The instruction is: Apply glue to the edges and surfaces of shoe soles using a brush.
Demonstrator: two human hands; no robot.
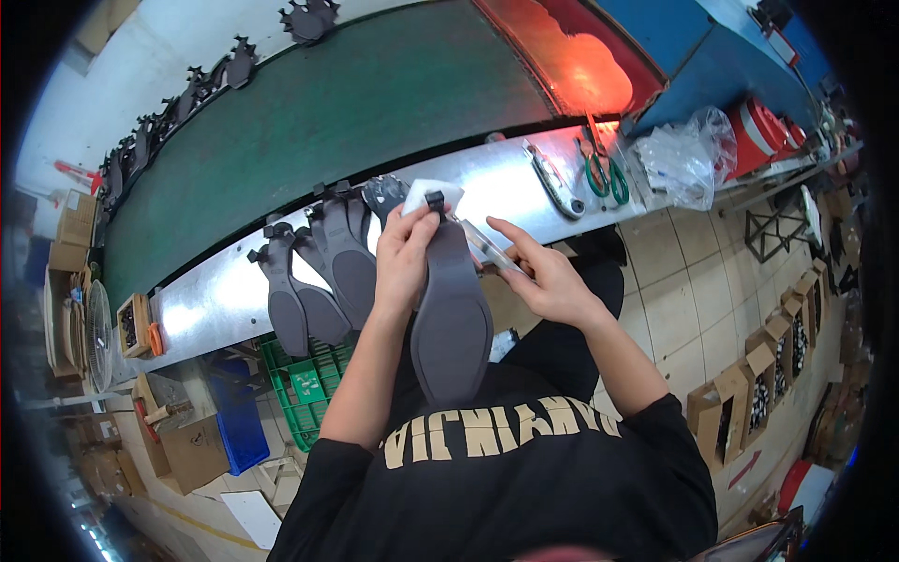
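My left hand [407,253] is closed around the upper end of a dark grey sandal sole [451,323], its underside toward me and its wide end hanging near my lap. A white cloth or pad [433,193] sits behind the sole's top, by a small black strap piece [435,202]. My right hand [552,281] grips a slim silver utility knife [484,245] with its index finger stretched out, and the tool's tip is close to the sole's upper edge. Left of my hands, several similar sandals [287,304] lie on the metal ledge, their wide ends over its edge.
A green conveyor belt [328,103] runs behind the metal ledge [211,314], with a red-lit opening at right. Green-handled scissors [606,178], another cutter [554,183] and a plastic bag [688,159] lie to the right. A green crate [304,384] stands below the ledge; cardboard boxes [735,403] line the floor.
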